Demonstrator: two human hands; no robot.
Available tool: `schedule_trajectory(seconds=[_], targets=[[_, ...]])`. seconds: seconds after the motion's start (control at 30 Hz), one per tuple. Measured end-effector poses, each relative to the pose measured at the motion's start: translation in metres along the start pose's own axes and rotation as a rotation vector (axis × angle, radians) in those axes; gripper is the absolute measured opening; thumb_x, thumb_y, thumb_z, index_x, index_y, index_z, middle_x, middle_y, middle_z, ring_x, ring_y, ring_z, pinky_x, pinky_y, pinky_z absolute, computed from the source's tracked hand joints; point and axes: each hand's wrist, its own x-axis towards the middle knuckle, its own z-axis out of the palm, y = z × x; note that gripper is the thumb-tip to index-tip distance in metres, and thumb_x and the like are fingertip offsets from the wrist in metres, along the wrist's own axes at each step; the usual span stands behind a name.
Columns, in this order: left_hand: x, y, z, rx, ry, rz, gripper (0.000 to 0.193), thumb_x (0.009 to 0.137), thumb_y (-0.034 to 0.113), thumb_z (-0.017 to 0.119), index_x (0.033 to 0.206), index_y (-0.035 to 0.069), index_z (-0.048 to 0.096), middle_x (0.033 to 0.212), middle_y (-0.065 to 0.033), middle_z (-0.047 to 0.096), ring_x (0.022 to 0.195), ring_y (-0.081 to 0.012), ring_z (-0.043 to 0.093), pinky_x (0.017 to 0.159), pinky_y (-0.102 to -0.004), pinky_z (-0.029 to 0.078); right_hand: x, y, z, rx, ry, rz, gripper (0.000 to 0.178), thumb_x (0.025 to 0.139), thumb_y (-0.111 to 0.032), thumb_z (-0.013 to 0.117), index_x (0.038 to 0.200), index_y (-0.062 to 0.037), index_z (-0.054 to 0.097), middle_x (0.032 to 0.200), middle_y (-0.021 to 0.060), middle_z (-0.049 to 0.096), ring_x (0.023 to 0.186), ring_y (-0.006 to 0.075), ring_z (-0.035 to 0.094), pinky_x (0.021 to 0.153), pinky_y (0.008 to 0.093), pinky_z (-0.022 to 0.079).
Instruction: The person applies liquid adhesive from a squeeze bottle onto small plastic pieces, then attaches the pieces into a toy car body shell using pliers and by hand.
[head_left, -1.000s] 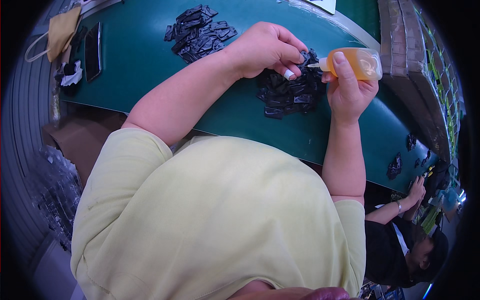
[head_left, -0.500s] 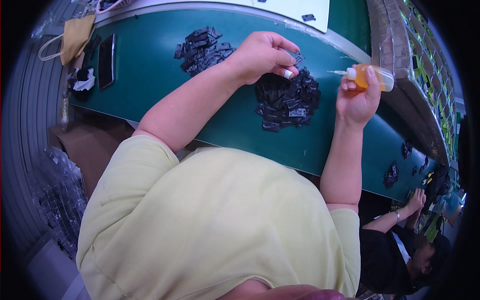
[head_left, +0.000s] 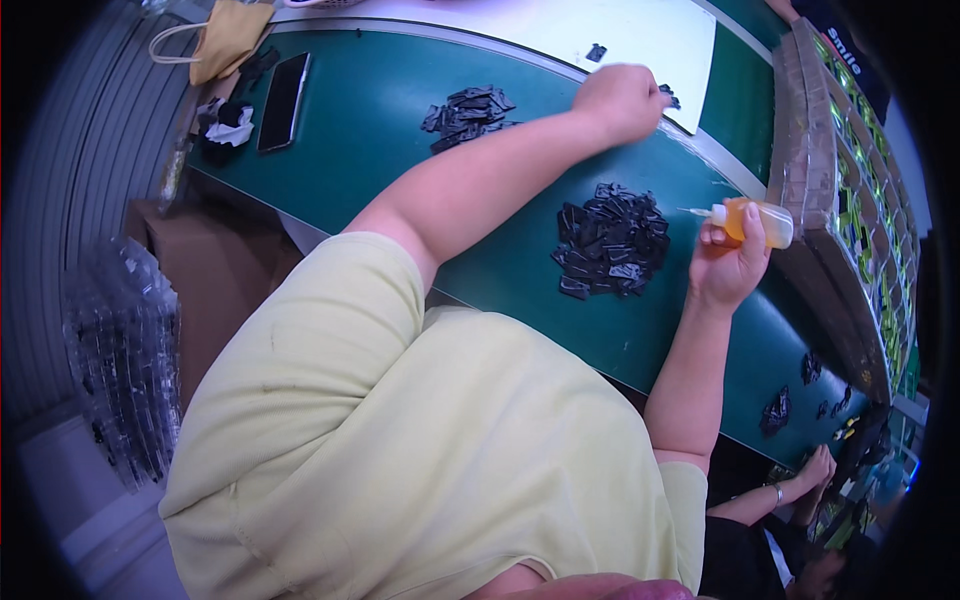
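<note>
My left hand [head_left: 622,103] reaches out to the right end of the white board, with its fingers curled closed. At its fingertips is a small black plastic part [head_left: 669,96], seemingly pinched; the hand's back hides most of the grip. My right hand [head_left: 728,268] is wrapped round a squeeze bottle [head_left: 768,226] of orange liquid, whose thin needle tip points left. Left of the bottle lies a pile of flat black plastic parts [head_left: 612,242] on the green tabletop [head_left: 500,262]. A second pile of black parts [head_left: 468,115] sits farther left, partly covered by my left forearm.
Another single black part [head_left: 597,52] lies on the white board [head_left: 540,28]. A phone [head_left: 284,102] and a yellow bag [head_left: 230,40] are at the left. A cardboard box with dividers [head_left: 812,130] borders the right side. At lower right, a co-worker's hands [head_left: 815,470] are near more black parts.
My left hand has moved away from over the near pile, out to the white board, with the small black part. The right hand still holds the bottle. The whole view has shifted.
</note>
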Motion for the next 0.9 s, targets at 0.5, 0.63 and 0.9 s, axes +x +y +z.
schedule_trajectory(seconds=[0.5,0.63,0.9], targets=[[-0.029,-0.089,-0.122,0.293,-0.261,-0.272,0.033,0.067,0.024,0.082,0.084,0.002,0.063,0.082,-0.0118,0.066,0.077,-0.0211,0.063,0.069,-0.0336,0.048,-0.004,0.006,0.016,-0.040,0.018,0.023,0.012,0.087,-0.013,0.061,0.094,-0.0051,0.056,0.079,0.0054,0.058,0.054,0.0103,0.051,0.048,0.0250,0.043],[-0.037,-0.078,-0.125,-0.056,-0.267,-0.212,0.023,0.069,0.013,0.078,0.076,0.004,0.058,0.078,-0.0125,0.066,0.070,-0.0142,0.060,0.058,-0.0276,0.046,-0.003,0.006,0.014,-0.030,0.032,0.030,0.012,0.087,-0.013,0.061,0.094,-0.0053,0.055,0.079,0.0053,0.058,0.053,0.0102,0.051,0.048,0.0248,0.043],[-0.079,-0.018,-0.072,-1.160,-0.634,-0.391,0.027,0.072,0.003,0.069,0.065,0.012,0.045,0.079,-0.0129,0.066,0.045,-0.0080,0.050,0.038,-0.0186,0.037,-0.004,0.007,0.015,0.006,0.012,0.078,0.010,0.086,-0.013,0.061,0.092,-0.0062,0.056,0.076,0.0049,0.058,0.053,0.0104,0.051,0.049,0.0257,0.043]])
